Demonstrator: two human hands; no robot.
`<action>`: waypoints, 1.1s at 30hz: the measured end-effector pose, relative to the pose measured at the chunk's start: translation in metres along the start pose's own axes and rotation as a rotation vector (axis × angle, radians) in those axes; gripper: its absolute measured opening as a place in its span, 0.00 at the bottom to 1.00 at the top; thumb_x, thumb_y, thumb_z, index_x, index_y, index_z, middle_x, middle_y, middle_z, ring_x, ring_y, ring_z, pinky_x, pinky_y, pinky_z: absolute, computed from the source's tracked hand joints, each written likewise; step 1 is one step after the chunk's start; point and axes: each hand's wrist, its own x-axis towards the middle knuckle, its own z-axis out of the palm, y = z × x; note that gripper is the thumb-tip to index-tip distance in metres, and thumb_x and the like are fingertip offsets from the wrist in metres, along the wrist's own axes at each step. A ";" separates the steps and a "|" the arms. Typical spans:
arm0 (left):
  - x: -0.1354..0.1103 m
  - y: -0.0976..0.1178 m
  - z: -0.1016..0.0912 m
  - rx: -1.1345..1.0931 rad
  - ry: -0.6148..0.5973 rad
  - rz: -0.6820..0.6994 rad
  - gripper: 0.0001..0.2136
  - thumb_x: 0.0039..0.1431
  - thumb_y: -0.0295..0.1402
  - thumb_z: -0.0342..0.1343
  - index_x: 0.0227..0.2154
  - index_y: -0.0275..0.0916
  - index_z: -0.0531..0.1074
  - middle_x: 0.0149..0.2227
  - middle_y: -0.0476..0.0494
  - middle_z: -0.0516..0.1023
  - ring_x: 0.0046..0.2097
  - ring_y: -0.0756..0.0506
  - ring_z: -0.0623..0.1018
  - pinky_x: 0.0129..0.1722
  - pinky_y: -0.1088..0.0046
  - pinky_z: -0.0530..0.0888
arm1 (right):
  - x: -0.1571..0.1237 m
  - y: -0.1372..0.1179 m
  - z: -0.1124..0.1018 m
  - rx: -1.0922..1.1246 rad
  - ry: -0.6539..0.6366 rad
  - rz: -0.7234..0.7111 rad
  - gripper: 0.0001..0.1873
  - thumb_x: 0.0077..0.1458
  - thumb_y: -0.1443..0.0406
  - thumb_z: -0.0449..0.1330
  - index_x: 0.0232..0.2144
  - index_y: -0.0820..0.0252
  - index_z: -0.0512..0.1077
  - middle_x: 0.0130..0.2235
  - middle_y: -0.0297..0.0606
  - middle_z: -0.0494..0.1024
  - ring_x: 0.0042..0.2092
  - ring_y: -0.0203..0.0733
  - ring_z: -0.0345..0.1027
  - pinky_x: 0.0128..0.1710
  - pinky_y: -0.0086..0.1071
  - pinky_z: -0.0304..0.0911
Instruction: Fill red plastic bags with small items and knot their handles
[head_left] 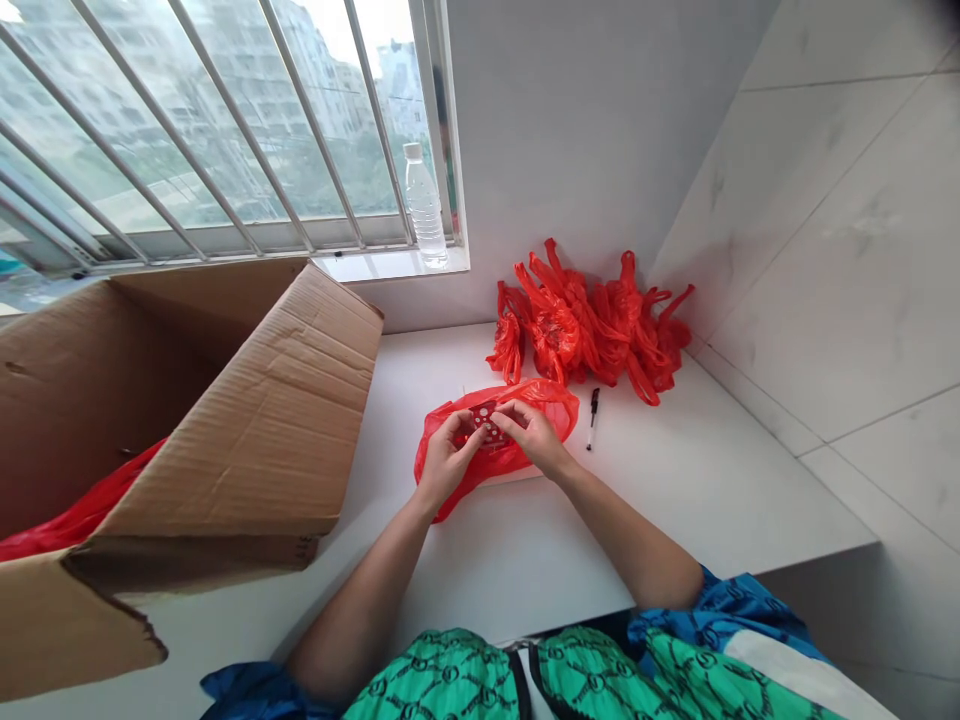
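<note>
A red plastic bag lies flat on the white counter in front of me. Both hands rest on top of it. My left hand and my right hand pinch a small dark object with pale dots that sits on or inside the bag; what it is cannot be made out. The fingers of both hands are curled and pressed together on it.
A pile of tied red plastic bags sits against the back wall. A black pen lies right of the bag. A large open cardboard box with red plastic inside stands at left. A clear water bottle stands on the windowsill.
</note>
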 end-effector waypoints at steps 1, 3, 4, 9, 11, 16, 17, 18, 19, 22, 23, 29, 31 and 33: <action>0.001 0.001 -0.002 0.048 -0.007 0.031 0.13 0.61 0.41 0.58 0.44 0.38 0.74 0.41 0.43 0.76 0.41 0.46 0.76 0.41 0.70 0.75 | 0.001 -0.001 -0.002 -0.038 -0.007 -0.008 0.17 0.53 0.51 0.65 0.36 0.58 0.74 0.36 0.35 0.79 0.39 0.39 0.73 0.40 0.32 0.70; 0.002 0.002 -0.005 0.117 -0.038 0.060 0.15 0.61 0.40 0.59 0.48 0.40 0.76 0.43 0.42 0.76 0.42 0.45 0.76 0.42 0.69 0.75 | 0.001 -0.004 -0.005 -0.082 -0.018 -0.014 0.18 0.52 0.51 0.66 0.38 0.58 0.74 0.38 0.36 0.79 0.40 0.40 0.73 0.39 0.32 0.70; 0.003 0.003 -0.007 0.116 -0.053 0.048 0.17 0.60 0.40 0.60 0.50 0.41 0.75 0.43 0.42 0.77 0.42 0.45 0.76 0.43 0.69 0.74 | 0.001 -0.006 -0.006 -0.082 -0.025 -0.011 0.18 0.52 0.52 0.66 0.38 0.58 0.74 0.39 0.37 0.79 0.40 0.40 0.73 0.39 0.32 0.70; 0.005 0.003 -0.008 -0.070 -0.020 -0.077 0.17 0.57 0.42 0.63 0.45 0.38 0.75 0.42 0.42 0.79 0.42 0.45 0.78 0.42 0.70 0.75 | 0.001 -0.008 -0.006 0.038 -0.056 0.051 0.17 0.50 0.52 0.67 0.32 0.58 0.73 0.34 0.33 0.78 0.36 0.38 0.73 0.38 0.33 0.72; 0.006 0.002 -0.008 -0.064 0.005 -0.087 0.15 0.55 0.42 0.64 0.38 0.36 0.75 0.39 0.43 0.79 0.39 0.46 0.78 0.40 0.71 0.74 | 0.001 -0.007 -0.005 0.078 -0.065 0.079 0.18 0.49 0.51 0.68 0.32 0.58 0.71 0.33 0.32 0.78 0.36 0.38 0.73 0.38 0.34 0.73; 0.004 0.005 -0.007 -0.077 -0.013 -0.120 0.12 0.54 0.41 0.65 0.34 0.37 0.76 0.35 0.45 0.79 0.36 0.48 0.76 0.38 0.74 0.72 | -0.001 -0.007 -0.004 0.047 -0.068 0.084 0.20 0.48 0.48 0.67 0.31 0.58 0.71 0.31 0.31 0.75 0.33 0.36 0.71 0.34 0.31 0.71; 0.003 0.007 -0.007 -0.105 -0.012 -0.137 0.12 0.54 0.41 0.65 0.34 0.37 0.76 0.35 0.46 0.79 0.36 0.49 0.76 0.37 0.75 0.72 | -0.002 -0.008 -0.003 0.042 -0.061 0.079 0.20 0.48 0.48 0.67 0.30 0.58 0.71 0.30 0.31 0.75 0.32 0.36 0.70 0.34 0.31 0.71; 0.002 0.008 -0.007 -0.139 -0.008 -0.157 0.12 0.55 0.41 0.65 0.34 0.37 0.77 0.35 0.46 0.79 0.36 0.49 0.75 0.37 0.75 0.71 | -0.002 -0.009 -0.003 0.044 -0.048 0.074 0.21 0.49 0.48 0.67 0.29 0.58 0.70 0.29 0.30 0.74 0.32 0.36 0.69 0.33 0.31 0.70; 0.001 0.009 -0.006 -0.175 -0.003 -0.175 0.12 0.56 0.41 0.64 0.34 0.37 0.77 0.35 0.46 0.79 0.35 0.49 0.75 0.37 0.75 0.71 | -0.003 -0.010 -0.002 0.053 -0.031 0.073 0.21 0.49 0.47 0.67 0.27 0.58 0.69 0.28 0.30 0.72 0.31 0.35 0.68 0.33 0.30 0.70; -0.002 0.011 -0.004 -0.241 0.011 -0.201 0.13 0.57 0.43 0.62 0.34 0.37 0.77 0.37 0.45 0.80 0.36 0.49 0.75 0.38 0.75 0.71 | -0.006 -0.014 0.002 0.089 0.018 0.082 0.22 0.49 0.47 0.66 0.24 0.57 0.67 0.25 0.28 0.68 0.28 0.34 0.63 0.30 0.29 0.68; -0.002 0.011 -0.004 -0.246 0.014 -0.203 0.13 0.58 0.44 0.62 0.35 0.37 0.77 0.39 0.44 0.80 0.37 0.48 0.76 0.38 0.74 0.72 | -0.007 -0.015 0.003 0.098 0.030 0.087 0.22 0.49 0.47 0.66 0.23 0.57 0.67 0.24 0.28 0.67 0.28 0.34 0.62 0.29 0.29 0.67; -0.001 0.010 -0.005 -0.185 0.052 -0.203 0.18 0.59 0.48 0.59 0.44 0.40 0.76 0.40 0.45 0.79 0.37 0.47 0.76 0.37 0.74 0.72 | -0.009 -0.014 0.004 0.076 0.086 0.076 0.21 0.49 0.47 0.65 0.25 0.56 0.69 0.26 0.29 0.69 0.29 0.36 0.64 0.29 0.30 0.68; 0.000 0.010 -0.006 -0.177 0.064 -0.184 0.16 0.59 0.47 0.59 0.40 0.39 0.75 0.35 0.47 0.77 0.33 0.49 0.74 0.34 0.75 0.71 | -0.008 -0.013 0.003 0.080 0.107 0.056 0.20 0.50 0.47 0.65 0.25 0.57 0.70 0.27 0.30 0.70 0.30 0.36 0.65 0.30 0.30 0.69; 0.000 0.009 -0.006 -0.180 0.080 -0.162 0.14 0.58 0.45 0.61 0.33 0.38 0.73 0.29 0.50 0.74 0.30 0.51 0.71 0.33 0.77 0.69 | -0.007 -0.013 0.003 0.096 0.118 0.041 0.19 0.50 0.48 0.65 0.25 0.57 0.71 0.27 0.30 0.69 0.30 0.36 0.64 0.31 0.30 0.70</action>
